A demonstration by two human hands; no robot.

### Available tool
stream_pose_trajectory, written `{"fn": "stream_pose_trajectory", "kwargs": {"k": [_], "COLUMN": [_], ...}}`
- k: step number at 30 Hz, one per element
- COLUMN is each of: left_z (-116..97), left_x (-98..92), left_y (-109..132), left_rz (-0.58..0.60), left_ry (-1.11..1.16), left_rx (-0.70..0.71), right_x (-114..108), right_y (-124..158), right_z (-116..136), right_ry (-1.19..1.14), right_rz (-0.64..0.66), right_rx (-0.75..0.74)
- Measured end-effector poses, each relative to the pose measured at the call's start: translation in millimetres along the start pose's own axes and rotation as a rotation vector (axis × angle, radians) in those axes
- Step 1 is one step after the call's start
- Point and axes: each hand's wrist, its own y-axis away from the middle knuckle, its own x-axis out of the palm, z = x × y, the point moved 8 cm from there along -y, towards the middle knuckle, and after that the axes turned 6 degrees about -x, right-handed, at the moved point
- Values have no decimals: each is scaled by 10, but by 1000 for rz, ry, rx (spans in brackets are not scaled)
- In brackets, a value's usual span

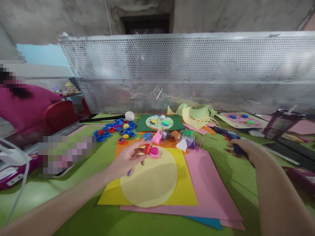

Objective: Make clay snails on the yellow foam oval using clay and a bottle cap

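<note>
Between the fingertips of my left hand (128, 156) is a red bottle cap (147, 149), held over the top of a pale yellow paper circle (150, 183). A bright pink cap-like piece (154, 151) sits right beside it on the circle. That circle lies on a yellow sheet (188, 193), above pink sheets (209, 186). Off to the right, my right hand (242, 149) is wrapped around the handle of a dark blue glue gun (227, 133), its nozzle pointing left and away from me. A small purple piece (129, 172) shows below my left hand.
Blue, red and yellow bottle caps (115, 127) are piled at back left. Small bags of coloured material (161, 136) lie behind the sheets. Decorated paper circles (159, 122), a tumbler (280, 123) and a perforated metal panel (172, 65) stand farther back. A person in pink (27, 101) sits left.
</note>
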Motion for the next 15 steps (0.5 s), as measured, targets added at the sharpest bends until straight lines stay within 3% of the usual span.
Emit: {"fn": "stream_pose_trajectory", "kwargs": {"k": [3, 6, 10, 13, 15], "left_z": [18, 8, 200, 292, 258], "left_x": [80, 98, 32, -37, -63], "left_y": [-13, 10, 87, 150, 175], "left_rz": [47, 41, -11, -51, -59], "left_ry": [163, 213, 170, 100, 54], "left_rx": [-100, -66, -136, -173, -151], "right_x": [61, 154, 542, 891, 1003], "right_y": [-57, -126, -112, 7, 113], "right_z": [145, 376, 795, 1096, 1219], "right_ry": [-231, -406, -561, -563, -332], "right_rz": [0, -51, -4, 55, 39], "right_rx": [150, 231, 255, 269, 299]}}
